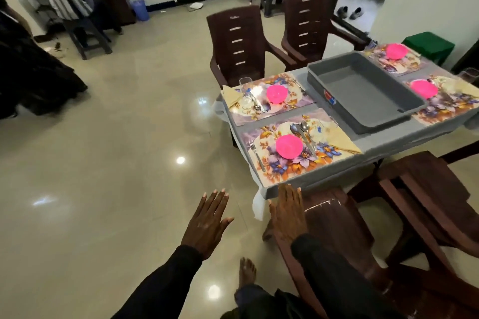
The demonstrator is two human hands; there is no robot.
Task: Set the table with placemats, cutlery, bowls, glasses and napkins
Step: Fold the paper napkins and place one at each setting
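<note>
Hands hung empty, fingers straight, at lower centre: left hand (207,220) over the floor (103,163), right hand (287,212) just before the grey-clothed desk (388,138). Right of centre, floral placemats (285,172) carried round pink plastic bowls (289,146), cutlery (305,134) and napkins (339,140); the empty grey plastic tray (329,97) suggested the setting was finished.

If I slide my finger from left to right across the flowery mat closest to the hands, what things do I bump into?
fork → pink bowl → spoon → folded yellow napkin
</note>
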